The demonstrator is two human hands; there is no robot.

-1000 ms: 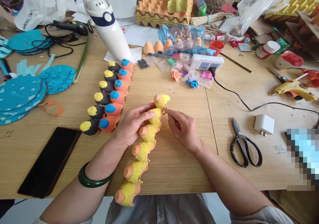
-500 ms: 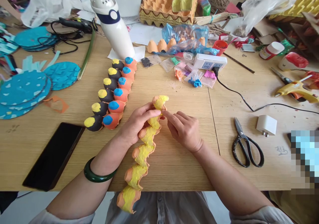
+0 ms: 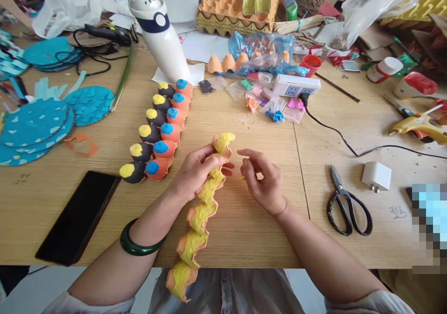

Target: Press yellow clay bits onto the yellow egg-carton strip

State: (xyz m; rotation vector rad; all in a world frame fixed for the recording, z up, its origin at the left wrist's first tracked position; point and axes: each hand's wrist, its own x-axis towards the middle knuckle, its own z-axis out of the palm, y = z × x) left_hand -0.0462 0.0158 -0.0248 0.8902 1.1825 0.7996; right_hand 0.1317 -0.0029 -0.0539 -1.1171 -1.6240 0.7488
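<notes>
Your left grip point(image 3: 193, 172) is clasped round the yellow-coated strip of cups point(image 3: 201, 216) near its far end: your thumb lies over the top, and your fingertips point(image 3: 228, 168) show past the strip's right side. From that grip the strip slants down towards you, its nearest cup past the edge of the bench point(image 3: 251, 239) and in front of your grey shirt point(image 3: 226, 288). Orange shows along the left of the cups where the yellow does not cover.

Your right grip point(image 3: 264, 181) is just right of the strip and apart from it, index finger pointing towards it and the others curled. A small yellow bit point(image 3: 243, 177) shows at those fingers; you cannot tell from here whether they hold it.

Left of your left grip and reaching beyond it, two rows stand side by side: black cups with yellow tops point(image 3: 150, 136) and orange-red cups with blue tops point(image 3: 171, 135). Nearer you on that side lies a dark phone point(image 3: 78, 216). Right of your right grip are black-handled scissors point(image 3: 340, 190), with a white charger point(image 3: 376, 175) just beside them. Beyond that grip sits a white power strip point(image 3: 296, 87) among small plastic packets point(image 3: 274, 105).
</notes>
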